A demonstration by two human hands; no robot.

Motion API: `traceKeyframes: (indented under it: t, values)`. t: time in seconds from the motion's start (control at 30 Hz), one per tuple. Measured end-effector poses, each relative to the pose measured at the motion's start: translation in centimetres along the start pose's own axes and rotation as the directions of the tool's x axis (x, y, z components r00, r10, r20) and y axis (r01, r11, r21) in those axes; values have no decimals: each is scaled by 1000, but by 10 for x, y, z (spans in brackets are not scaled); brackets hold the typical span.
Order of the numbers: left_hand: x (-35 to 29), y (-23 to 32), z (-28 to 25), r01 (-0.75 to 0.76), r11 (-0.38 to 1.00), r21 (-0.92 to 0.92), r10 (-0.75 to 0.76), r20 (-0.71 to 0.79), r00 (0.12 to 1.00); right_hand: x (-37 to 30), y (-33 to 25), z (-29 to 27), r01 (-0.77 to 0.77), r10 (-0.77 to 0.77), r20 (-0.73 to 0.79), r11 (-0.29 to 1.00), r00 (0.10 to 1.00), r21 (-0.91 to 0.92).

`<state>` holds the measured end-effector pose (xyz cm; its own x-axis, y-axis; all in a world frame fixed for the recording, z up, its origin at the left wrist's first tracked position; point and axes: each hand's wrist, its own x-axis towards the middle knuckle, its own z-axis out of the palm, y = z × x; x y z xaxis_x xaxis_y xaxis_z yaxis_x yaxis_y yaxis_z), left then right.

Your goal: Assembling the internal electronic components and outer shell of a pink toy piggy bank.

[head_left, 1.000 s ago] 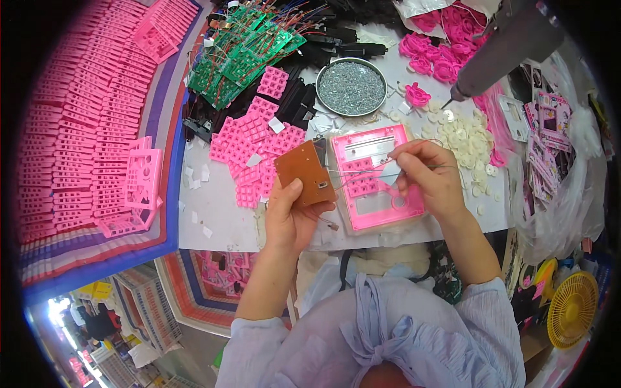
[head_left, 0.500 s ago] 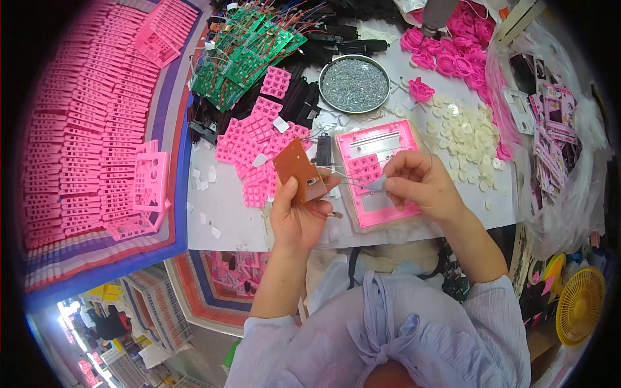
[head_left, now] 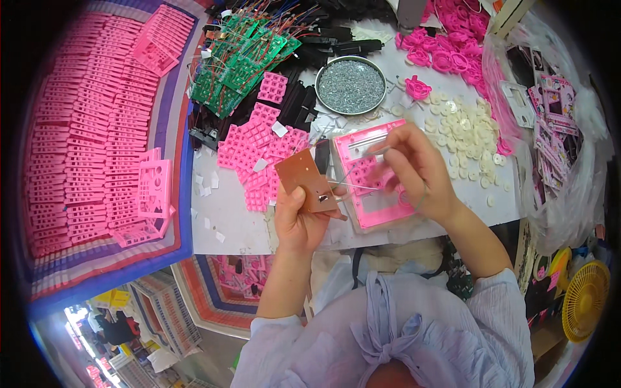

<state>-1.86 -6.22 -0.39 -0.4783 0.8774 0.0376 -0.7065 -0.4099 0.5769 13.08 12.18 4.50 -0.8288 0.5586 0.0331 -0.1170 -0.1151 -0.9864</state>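
Brown and flat, a small board (head_left: 306, 179) sits pinched between the thumb and curled fingers of the left hand (head_left: 299, 216), tilted up just left of the right hand (head_left: 414, 169). That hand is closed, fingertips pressed on thin wires (running back toward the board) above a pink frame (head_left: 381, 208) lying under both hands. Beyond the hands sit 1 round dish of screws (head_left: 352, 85) and loose pink keypads (head_left: 259, 145).

right hand (head_left: 414, 169) — now higher, over pink frame (head_left: 375, 178)
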Motion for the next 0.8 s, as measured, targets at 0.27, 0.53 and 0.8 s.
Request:
traceKeyframes:
  t: [0.27, 0.53, 0.8]
  values:
    - [1, 2, 4, -66, 997, 44, 71, -143, 987, -19, 19, 3, 499, -507, 134, 703, 851, -507]
    - [-1, 1, 2, -51, 999, -7, 49, -175, 983, -11, 2, 7, -231, 239, 78, 967, 968, -106]
    - [0, 25, 21, -3, 968, 252, -11, 54, 998, 7, -12, -15, -465, 456, 380, 882, 805, -75]
